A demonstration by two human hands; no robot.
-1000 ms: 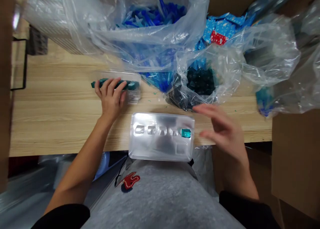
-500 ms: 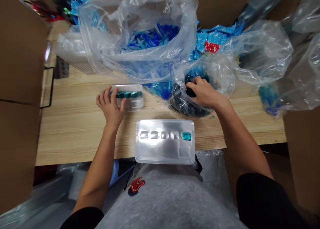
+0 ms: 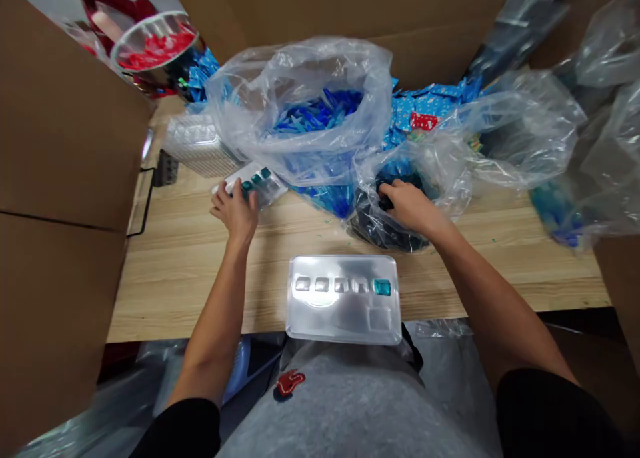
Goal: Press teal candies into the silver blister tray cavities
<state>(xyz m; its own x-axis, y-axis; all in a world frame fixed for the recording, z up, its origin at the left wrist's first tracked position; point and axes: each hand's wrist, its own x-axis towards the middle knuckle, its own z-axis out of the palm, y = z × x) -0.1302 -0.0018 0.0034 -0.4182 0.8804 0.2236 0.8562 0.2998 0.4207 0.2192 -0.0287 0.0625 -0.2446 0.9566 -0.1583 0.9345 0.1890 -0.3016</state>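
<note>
My left hand (image 3: pixel 236 210) lies over the left end of a small clear plastic tray (image 3: pixel 273 190), fingers spread and touching it. A slanted row of dark teal square pieces (image 3: pixel 257 179) sits in that tray, partly covered by my fingers. My right hand (image 3: pixel 407 206) reaches into a clear plastic bag (image 3: pixel 367 225) of dark pieces, its thumb and fingers closed around a dark teal piece (image 3: pixel 385 203). Nearest my body, a larger clear tray (image 3: pixel 325 315) lies at the table edge, with one bright teal square (image 3: pixel 383 287) in the right pocket of its upper row.
Behind my hands stands a big open bag (image 3: pixel 235 98) of blue pieces (image 3: pixel 320 115). Stacked clear trays (image 3: pixel 200 145) are at the left, near a tub (image 3: pixel 155 48) of red pieces. Blue packets (image 3: pixel 430 98) and more plastic bags (image 3: pixel 525 131) lie right. Cardboard walls (image 3: pixel 60 145) enclose the table.
The small tray has turned from level to slanted, and my left hand has shifted with it. My right hand stays in the bag. The whole view has swung slightly.
</note>
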